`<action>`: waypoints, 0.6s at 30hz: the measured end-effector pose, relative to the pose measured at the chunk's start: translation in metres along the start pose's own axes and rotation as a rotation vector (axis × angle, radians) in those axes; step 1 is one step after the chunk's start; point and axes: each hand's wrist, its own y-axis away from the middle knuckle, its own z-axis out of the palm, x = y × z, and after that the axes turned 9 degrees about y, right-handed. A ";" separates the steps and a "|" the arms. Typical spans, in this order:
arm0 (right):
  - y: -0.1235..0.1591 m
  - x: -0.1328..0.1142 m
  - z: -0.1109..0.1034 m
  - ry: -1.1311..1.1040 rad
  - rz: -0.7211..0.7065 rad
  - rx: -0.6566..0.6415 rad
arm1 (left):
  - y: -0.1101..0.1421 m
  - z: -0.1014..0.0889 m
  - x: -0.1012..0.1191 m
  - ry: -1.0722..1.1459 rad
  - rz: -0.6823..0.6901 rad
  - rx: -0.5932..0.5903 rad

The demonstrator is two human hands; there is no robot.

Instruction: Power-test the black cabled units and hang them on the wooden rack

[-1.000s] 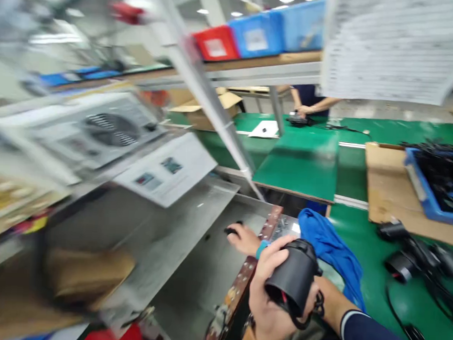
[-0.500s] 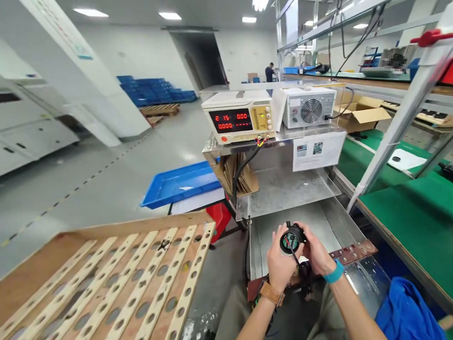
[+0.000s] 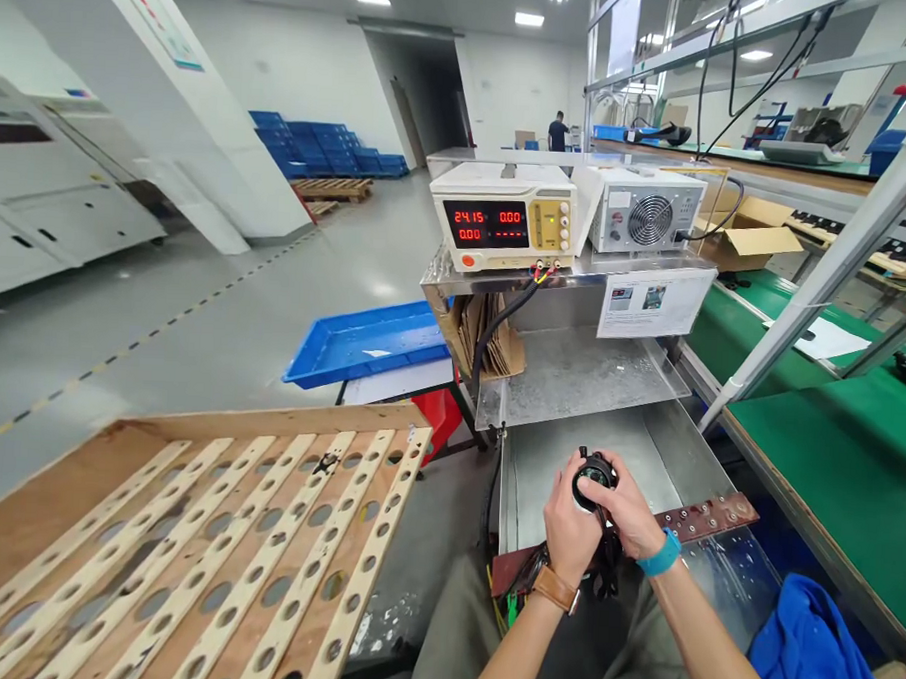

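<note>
Both my hands hold a small round black device (image 3: 593, 476) over a steel tray (image 3: 538, 463), just above a brown contact strip (image 3: 704, 517). My left hand (image 3: 569, 530), with a brown strap at the wrist, wraps the device from the left. My right hand (image 3: 629, 517), with a teal wristband, closes over it from the right. Black wires hang beneath the device. Behind the tray, a cream power supply (image 3: 503, 220) shows red digits, and red and black leads run down from it.
A white fan-fronted unit (image 3: 639, 210) stands beside the power supply. A wooden rack with rows of holes (image 3: 211, 549) lies at lower left, a blue tray (image 3: 363, 344) beyond it. Green benches (image 3: 831, 436) run along the right; a blue cloth (image 3: 815, 656) lies lower right. A person stands far off.
The view swung from the right bench to the test station. My right hand joined the left on the device, which dropped lower over the tray. The supply reading went from about 2.15 to 24.15.
</note>
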 end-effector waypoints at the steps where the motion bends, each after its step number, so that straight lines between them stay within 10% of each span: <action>1: -0.001 0.001 0.000 -0.014 0.017 0.001 | 0.000 0.001 -0.002 0.011 0.000 -0.015; 10: 0.003 -0.012 -0.012 -0.264 0.110 -0.093 | 0.015 -0.011 0.001 0.389 -0.140 -0.176; 18: -0.018 -0.022 -0.018 -0.440 0.240 -0.208 | 0.085 0.003 0.004 0.774 -0.467 -0.648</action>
